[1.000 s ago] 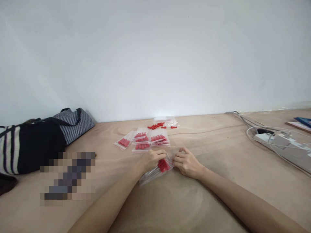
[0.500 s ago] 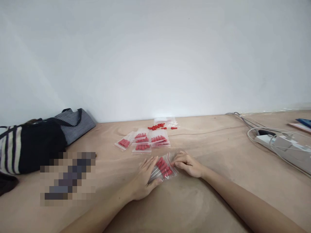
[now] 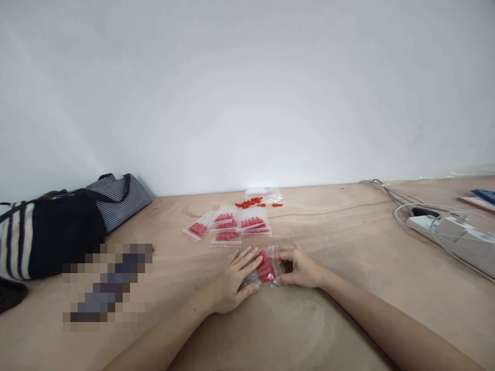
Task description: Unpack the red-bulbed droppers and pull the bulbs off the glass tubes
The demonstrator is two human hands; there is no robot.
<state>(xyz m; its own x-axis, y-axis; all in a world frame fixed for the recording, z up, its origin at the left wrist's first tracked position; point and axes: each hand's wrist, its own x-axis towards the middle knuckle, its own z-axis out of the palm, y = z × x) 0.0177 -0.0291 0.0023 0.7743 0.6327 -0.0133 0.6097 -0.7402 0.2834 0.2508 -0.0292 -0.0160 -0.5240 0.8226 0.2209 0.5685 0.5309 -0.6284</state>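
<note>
A clear zip-lock bag [image 3: 276,265] with a red zip line lies on the table in front of me. Several red-handled pieces [image 3: 265,267] are inside; their metal shafts, partly visible earlier, are now mostly under my hand. My left hand [image 3: 236,283] rests on the bag's left part, palm down, fingers stretched and spread. At the bag's right end, my right hand [image 3: 303,267] is curled with thumb and fingers at the zip edge, a gap showing between them. Beyond my hands lie filled zip-lock bags [image 3: 226,242] of similar red-handled pieces.
Loose red pieces [image 3: 247,204] and a stack of clear bags [image 3: 266,194] lie near the wall. Dark and striped cloth bags [image 3: 121,201] stand at left, near a blurred-out item [image 3: 112,281]. A white power strip [image 3: 448,229] with cables [image 3: 398,198] is at right.
My right hand's fingers have opened out from a loose curl and now take the bag's zip end. My left hand has shifted slightly right, covering more of the bag.
</note>
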